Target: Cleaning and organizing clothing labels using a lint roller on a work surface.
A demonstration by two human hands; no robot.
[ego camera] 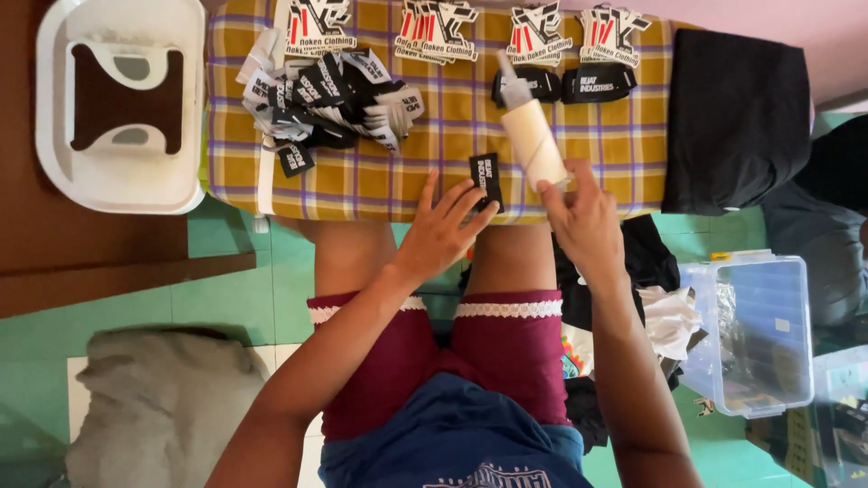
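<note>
The left hand [440, 230] is spreading its fingers wide and pressing one small black rectangular woven label [486, 178] flat on the yellow and purple checked cloth surface [597, 131]. The right hand [586, 217] is closing around the base of one cream plastic glue bottle [532, 136], which is lying tilted with its nozzle pointing away. Four red, black and white cut-out patches [429, 29] are lying in a row along the far edge. Two black curved labels [599, 83] are sitting just beside the bottle. A loose heap of black and white labels [330, 95], too tangled to count, is lying to the left.
</note>
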